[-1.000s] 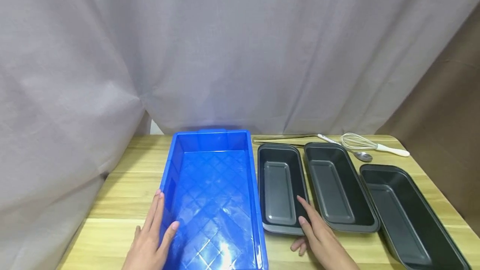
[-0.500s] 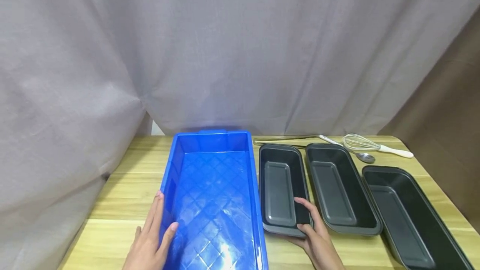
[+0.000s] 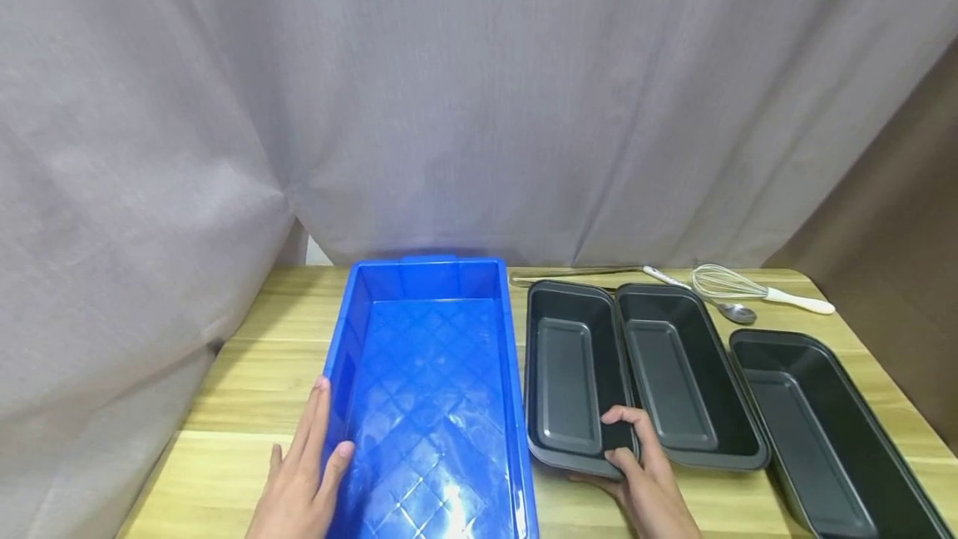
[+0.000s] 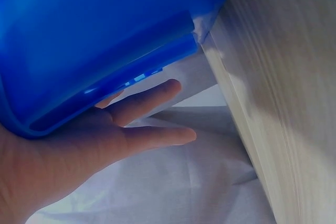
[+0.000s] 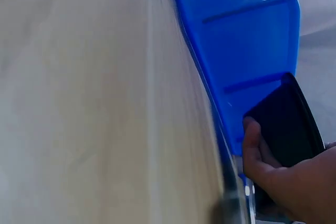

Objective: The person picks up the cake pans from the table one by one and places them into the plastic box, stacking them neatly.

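Note:
A blue plastic bin (image 3: 427, 364) stands lengthwise at the middle left. My left hand (image 3: 295, 472) lies along its left wall, fingers extended and thumb over the rim; from the left wrist view, the bin wall (image 4: 105, 30) hides part of the fingers. To the right of the bin is a small dark loaf pan (image 3: 566, 381). My right hand (image 3: 647, 477) grips its near right corner, thumb and index finger over the rim, other fingers beneath. In the right wrist view, curled fingers of the right hand (image 5: 294, 177) hold the pan's end (image 5: 286, 124).
A second loaf pan (image 3: 677, 381) sits close beside the held one, and a longer loaf pan (image 3: 812, 447) lies farther right. Behind them are a whisk (image 3: 726, 283), a spoon (image 3: 737, 313) and a thin metal utensil (image 3: 576, 275). A grey curtain (image 3: 479, 106) hangs behind the wooden table (image 3: 247, 406).
My right hand has closed on the small loaf pan's near corner. The pan has shifted slightly right, its edge now overlapping the second pan in the head view. My left hand stays at the bin.

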